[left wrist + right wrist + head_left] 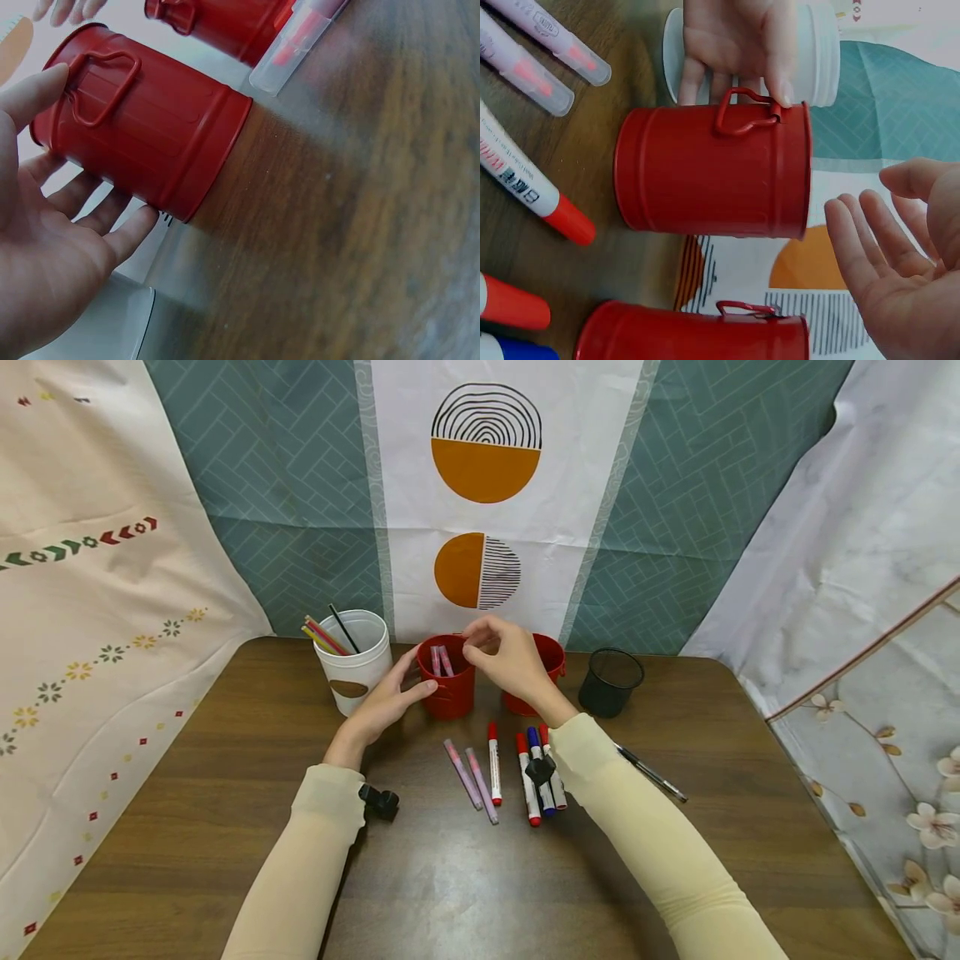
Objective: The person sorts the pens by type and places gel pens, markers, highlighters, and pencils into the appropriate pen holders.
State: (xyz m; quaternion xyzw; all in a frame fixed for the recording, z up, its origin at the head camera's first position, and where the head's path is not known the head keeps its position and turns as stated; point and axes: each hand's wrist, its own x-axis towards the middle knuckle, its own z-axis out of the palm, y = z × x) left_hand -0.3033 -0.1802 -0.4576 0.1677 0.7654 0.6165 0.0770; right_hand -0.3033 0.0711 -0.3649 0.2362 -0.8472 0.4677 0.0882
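From here I judge the red metal pail light, stiff and slightly slick, best held by its sides, where the left hand grips it between thumb and fingers. The right hand, empty and loosely curved, hovers near it. Only the head view shows pink highlighters inside.

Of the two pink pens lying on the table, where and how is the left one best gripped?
Probably pinch the left pink pen across its mid-barrel, coming from above and slightly left: it is slim, lies flat, and the right pink pen lies close beside it.
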